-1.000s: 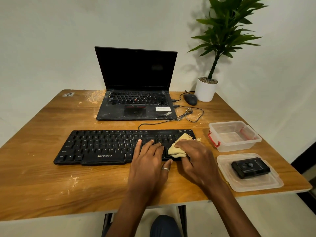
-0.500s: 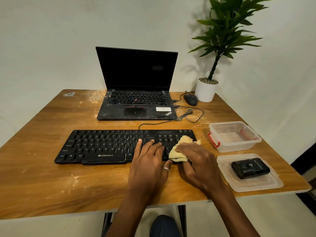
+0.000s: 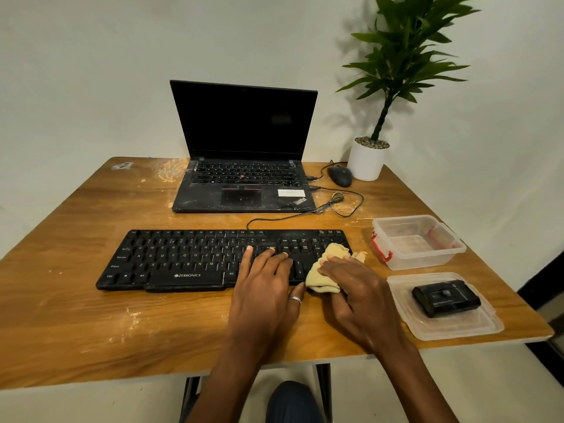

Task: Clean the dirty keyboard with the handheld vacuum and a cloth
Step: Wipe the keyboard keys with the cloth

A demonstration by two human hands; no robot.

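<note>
A black keyboard [image 3: 189, 259] lies across the wooden table [image 3: 76, 315], its cable running back toward the laptop. My left hand [image 3: 264, 288] rests flat on the keys right of the middle, fingers straight. My right hand [image 3: 355, 293] grips a bunched yellow cloth [image 3: 325, 270] and holds it against the keyboard's right end, over the number pad. A small black handheld vacuum [image 3: 445, 297] lies on a clear plastic lid [image 3: 457, 328] at the right front of the table, apart from both hands.
An open black dusty laptop [image 3: 244, 166] stands behind the keyboard. A mouse [image 3: 340, 176] and a potted plant [image 3: 367, 157] sit at the back right. An open clear plastic box [image 3: 418, 242] with red clips stands right of the keyboard. Pale dust marks the table.
My right hand has slid the cloth a little to the right along the keyboard's end. My left hand has stayed on the keys.
</note>
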